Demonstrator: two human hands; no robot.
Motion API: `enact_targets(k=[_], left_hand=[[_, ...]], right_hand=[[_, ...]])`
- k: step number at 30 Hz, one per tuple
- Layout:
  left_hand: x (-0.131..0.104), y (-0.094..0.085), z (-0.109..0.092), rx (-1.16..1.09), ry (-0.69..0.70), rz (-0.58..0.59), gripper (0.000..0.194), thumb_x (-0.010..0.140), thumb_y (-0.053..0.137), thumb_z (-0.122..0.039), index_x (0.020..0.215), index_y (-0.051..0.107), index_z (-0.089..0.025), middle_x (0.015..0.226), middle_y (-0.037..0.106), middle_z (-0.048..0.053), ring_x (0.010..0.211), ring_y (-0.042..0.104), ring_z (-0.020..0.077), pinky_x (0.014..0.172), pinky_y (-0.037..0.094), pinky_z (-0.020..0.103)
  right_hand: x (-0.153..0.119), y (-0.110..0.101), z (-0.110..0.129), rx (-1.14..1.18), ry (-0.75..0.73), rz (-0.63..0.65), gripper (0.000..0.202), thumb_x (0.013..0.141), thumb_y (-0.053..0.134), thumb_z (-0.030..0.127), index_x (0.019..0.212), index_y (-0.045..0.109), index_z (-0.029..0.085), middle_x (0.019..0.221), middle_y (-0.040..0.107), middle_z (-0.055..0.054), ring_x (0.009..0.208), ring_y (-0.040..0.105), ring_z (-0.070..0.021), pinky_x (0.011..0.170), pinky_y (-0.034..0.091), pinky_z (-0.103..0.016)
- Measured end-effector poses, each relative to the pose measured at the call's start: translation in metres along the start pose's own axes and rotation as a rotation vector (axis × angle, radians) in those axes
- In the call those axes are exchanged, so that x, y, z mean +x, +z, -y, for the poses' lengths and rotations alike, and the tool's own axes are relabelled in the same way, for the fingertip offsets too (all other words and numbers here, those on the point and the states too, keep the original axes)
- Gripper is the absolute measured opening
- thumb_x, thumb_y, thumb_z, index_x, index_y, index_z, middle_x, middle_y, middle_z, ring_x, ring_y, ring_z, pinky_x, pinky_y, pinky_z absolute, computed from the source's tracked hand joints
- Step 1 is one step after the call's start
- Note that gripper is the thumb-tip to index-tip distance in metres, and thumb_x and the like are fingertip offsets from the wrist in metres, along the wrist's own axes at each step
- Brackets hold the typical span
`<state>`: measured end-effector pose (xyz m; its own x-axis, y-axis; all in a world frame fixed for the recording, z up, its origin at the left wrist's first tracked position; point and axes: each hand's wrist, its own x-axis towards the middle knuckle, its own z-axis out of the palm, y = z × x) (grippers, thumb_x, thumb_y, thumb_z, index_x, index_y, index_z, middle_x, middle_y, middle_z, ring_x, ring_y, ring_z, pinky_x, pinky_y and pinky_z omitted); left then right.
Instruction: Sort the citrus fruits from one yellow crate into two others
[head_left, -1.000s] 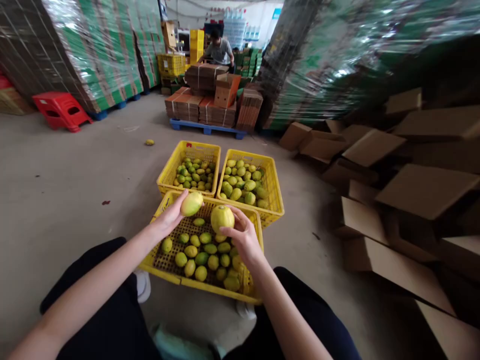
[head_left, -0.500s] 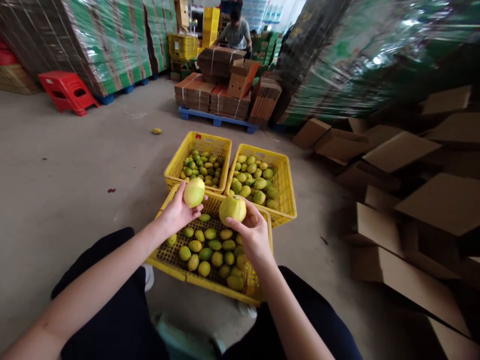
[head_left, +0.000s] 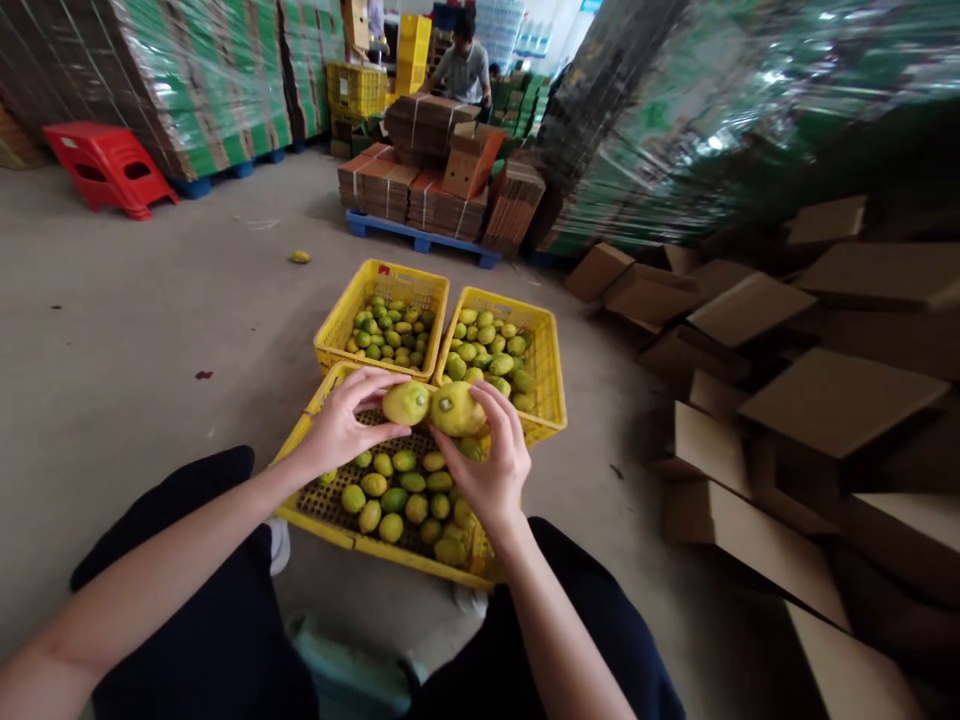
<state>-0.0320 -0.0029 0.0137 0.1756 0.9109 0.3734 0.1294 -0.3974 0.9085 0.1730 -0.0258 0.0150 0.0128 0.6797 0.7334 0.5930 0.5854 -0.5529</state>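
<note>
We hold a lemon in each hand over the far part of the near crate, a yellow plastic one set in front of our knees. Our left hand, above the far left part of the near crate, has its fingers over the top and its thumb underneath, parted only by the width of the greenish-yellow left lemon at their tips. Our right hand, above the near crate's far right part, curls its fingers and thumb around the yellower right lemon, spread as wide as that fruit. The two lemons sit side by side, stem ends facing us; whether their skins touch we cannot quite tell. Below them, loose lemons lie scattered inside the near crate, on its perforated floor. Just beyond the near crate stand two more yellow crates holding lemons, the far left crate and the far right crate. Farther beyond the near crate, a blue pallet bears strapped bundles of flattened cardboard, with a co-worker in a grey top behind. A red plastic stool stands well to the near crate's left, and opened cardboard boxes lie heaped to its right.
</note>
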Motion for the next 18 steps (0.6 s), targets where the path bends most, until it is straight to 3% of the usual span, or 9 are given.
enact_targets(k=[7, 12, 15, 18], left_hand=[[-0.002, 0.011, 0.004, -0.029, 0.131, -0.04, 0.051, 0.077, 0.08, -0.026, 0.125, 0.065, -0.03, 0.125, 0.058, 0.006, 0.116, 0.06, 0.0208, 0.094, 0.058, 0.035], [0.003, 0.012, 0.001, -0.012, 0.194, -0.032, 0.05, 0.077, 0.079, -0.022, 0.125, 0.064, -0.031, 0.125, 0.057, 0.006, 0.12, 0.057, 0.0201, 0.093, 0.057, 0.032], [0.008, 0.01, -0.001, -0.027, 0.149, -0.007, 0.047, 0.073, 0.083, -0.024, 0.117, 0.068, -0.026, 0.121, 0.062, 0.007, 0.117, 0.059, 0.0215, 0.097, 0.054, 0.036], [0.012, 0.01, -0.002, -0.152, -0.069, 0.071, 0.048, 0.066, 0.087, -0.033, 0.11, 0.07, -0.02, 0.107, 0.07, 0.007, 0.098, 0.067, 0.021, 0.09, 0.057, 0.035]], right_hand=[[0.001, 0.0, 0.002, -0.025, -0.03, -0.036, 0.057, 0.079, 0.072, 0.019, 0.13, 0.05, 0.031, 0.13, 0.055, -0.011, 0.122, 0.057, -0.0327, 0.093, 0.057, -0.052], [0.006, -0.004, 0.002, 0.046, -0.051, -0.082, 0.053, 0.075, 0.073, 0.016, 0.123, 0.055, 0.03, 0.125, 0.059, -0.01, 0.117, 0.06, -0.0308, 0.096, 0.054, -0.052], [0.011, -0.011, 0.001, 0.185, 0.138, 0.011, 0.052, 0.067, 0.081, 0.025, 0.114, 0.059, 0.027, 0.117, 0.064, -0.008, 0.112, 0.062, -0.0298, 0.095, 0.053, -0.049], [0.017, -0.015, -0.002, 0.485, 0.545, 0.104, 0.05, 0.065, 0.083, 0.038, 0.107, 0.058, 0.026, 0.103, 0.07, -0.003, 0.093, 0.068, -0.0242, 0.079, 0.058, -0.039]])
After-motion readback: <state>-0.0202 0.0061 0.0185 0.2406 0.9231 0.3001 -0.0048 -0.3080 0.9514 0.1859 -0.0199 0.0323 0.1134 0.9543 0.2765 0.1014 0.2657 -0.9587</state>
